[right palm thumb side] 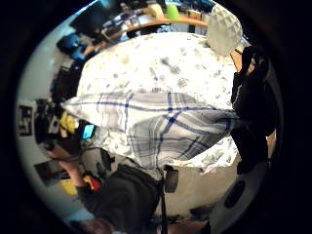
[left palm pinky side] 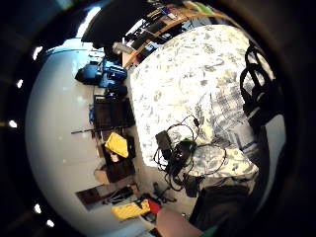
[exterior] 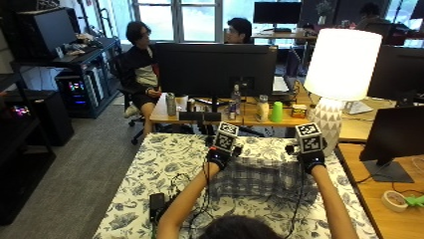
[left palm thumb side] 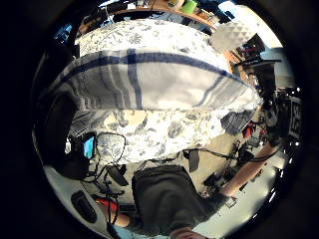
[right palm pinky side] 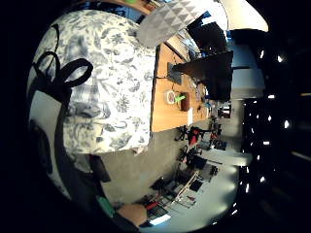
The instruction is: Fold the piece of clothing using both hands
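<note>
A blue-and-white plaid garment (exterior: 255, 179) hangs stretched between my two hands over the flower-patterned table (exterior: 149, 174). My left hand (exterior: 218, 157) pinches its upper left corner and my right hand (exterior: 311, 160) pinches its upper right corner. Both are raised above the table, with the cloth's lower part draping toward me. In the left thumb side palm view the garment (left palm thumb side: 149, 79) spans the picture as a taut folded band. The right thumb side palm view shows the garment (right palm thumb side: 165, 126) running to a black-gloved hand (right palm thumb side: 251, 97).
A tall white lamp (exterior: 341, 64) stands behind the right hand. A dark monitor (exterior: 215, 64) and a green cup (exterior: 277, 112) are on the desk beyond. Black cables and a small device (exterior: 159, 201) lie on the table's near left. Another monitor (exterior: 397, 134) stands at the right.
</note>
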Demonstrator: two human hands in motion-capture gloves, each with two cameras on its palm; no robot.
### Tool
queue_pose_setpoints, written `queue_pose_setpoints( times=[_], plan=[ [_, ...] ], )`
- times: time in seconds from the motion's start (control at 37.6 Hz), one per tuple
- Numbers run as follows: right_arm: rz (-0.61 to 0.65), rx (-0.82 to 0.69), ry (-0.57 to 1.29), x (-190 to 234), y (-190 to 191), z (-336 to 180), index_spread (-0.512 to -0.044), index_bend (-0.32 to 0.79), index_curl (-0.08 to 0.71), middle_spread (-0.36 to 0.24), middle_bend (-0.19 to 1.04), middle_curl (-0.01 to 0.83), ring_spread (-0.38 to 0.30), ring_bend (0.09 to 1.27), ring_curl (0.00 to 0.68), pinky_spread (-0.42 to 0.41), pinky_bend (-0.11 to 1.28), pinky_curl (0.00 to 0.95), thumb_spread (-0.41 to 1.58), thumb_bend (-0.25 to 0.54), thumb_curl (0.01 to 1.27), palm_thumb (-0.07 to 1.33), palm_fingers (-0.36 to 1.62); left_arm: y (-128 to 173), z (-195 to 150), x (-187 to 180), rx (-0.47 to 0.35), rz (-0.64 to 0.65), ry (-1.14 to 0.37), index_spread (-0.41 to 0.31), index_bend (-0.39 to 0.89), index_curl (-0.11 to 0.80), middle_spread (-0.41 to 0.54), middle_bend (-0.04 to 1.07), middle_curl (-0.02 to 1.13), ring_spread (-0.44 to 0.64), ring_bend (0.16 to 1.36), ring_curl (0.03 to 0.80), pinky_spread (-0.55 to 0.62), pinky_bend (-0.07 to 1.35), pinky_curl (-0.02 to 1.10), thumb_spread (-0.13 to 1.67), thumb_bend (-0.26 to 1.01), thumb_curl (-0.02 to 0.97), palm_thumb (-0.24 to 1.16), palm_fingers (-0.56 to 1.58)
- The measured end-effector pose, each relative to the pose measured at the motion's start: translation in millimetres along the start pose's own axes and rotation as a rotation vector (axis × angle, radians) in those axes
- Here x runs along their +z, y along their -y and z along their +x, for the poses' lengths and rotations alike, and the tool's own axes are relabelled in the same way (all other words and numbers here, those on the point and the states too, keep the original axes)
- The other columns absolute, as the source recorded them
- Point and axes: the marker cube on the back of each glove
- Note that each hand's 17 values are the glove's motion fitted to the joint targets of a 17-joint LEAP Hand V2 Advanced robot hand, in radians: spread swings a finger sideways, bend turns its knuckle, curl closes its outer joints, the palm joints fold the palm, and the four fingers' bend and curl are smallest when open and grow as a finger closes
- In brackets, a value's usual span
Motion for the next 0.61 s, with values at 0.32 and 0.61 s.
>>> queue_pose_setpoints(
  times=[0.32,0.61],
  plan=[
    [0.368,0.156,-0.017,35.6,82.9,-38.0,-0.254,0.18,0.498,-0.218,0.43,0.546,-0.246,0.69,0.474,-0.328,0.59,0.416,1.07,-0.011,0.27,1.12,1.30,23.7,8.3,61.5,-0.119,-0.291,-0.087,-0.270,0.15,0.452,-0.337,0.33,0.54,-0.33,0.35,0.407,-0.42,0.48,0.40,1.40,-0.01,0.189,0.70,1.18],
    [0.165,0.175,0.098,64.6,55.6,-39.9,-0.289,0.11,0.398,-0.166,0.28,0.495,-0.188,0.58,0.449,-0.172,0.55,0.414,1.31,0.000,0.25,1.11,0.74,41.1,-20.7,69.4,-0.180,-0.044,-0.197,-0.102,0.08,0.346,-0.061,0.06,0.43,-0.11,0.52,0.464,-0.15,0.52,0.44,1.48,-0.04,0.161,0.56,0.41]
  ],
)
